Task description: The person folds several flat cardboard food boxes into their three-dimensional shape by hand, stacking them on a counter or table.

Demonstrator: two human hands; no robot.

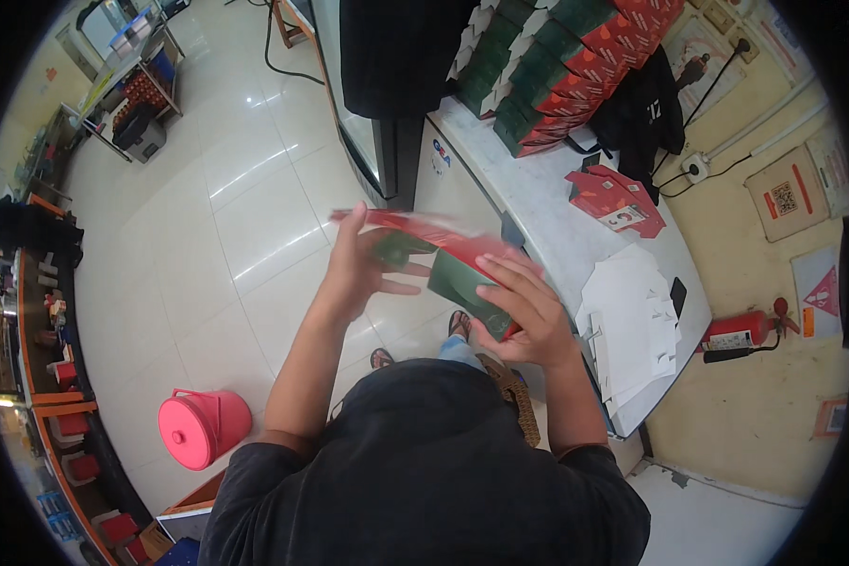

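In front of my body I hold up a partly folded cardboard box [457, 281], red outside and dark green inside, slightly smeared by motion. Its left end lies between the thumb and fingers of my left hand [351, 269], with some fingers stretched out beneath the red panel. My right hand [528, 316] grips the right end, fingers over the red side and thumb low by the green flap. To the right, a stack of white, flat card blanks [632, 321] lies on the white worktop [500, 160]. Beyond them are flat red box pieces [618, 201].
Many red and green boxes [557, 71] are stacked at the worktop's far end, beside a black bag [646, 113]. A fire extinguisher [740, 332] hangs on the right wall. A pink lidded bucket [203, 427] stands on the tiled floor at left. Shelves [61, 406] line the left side.
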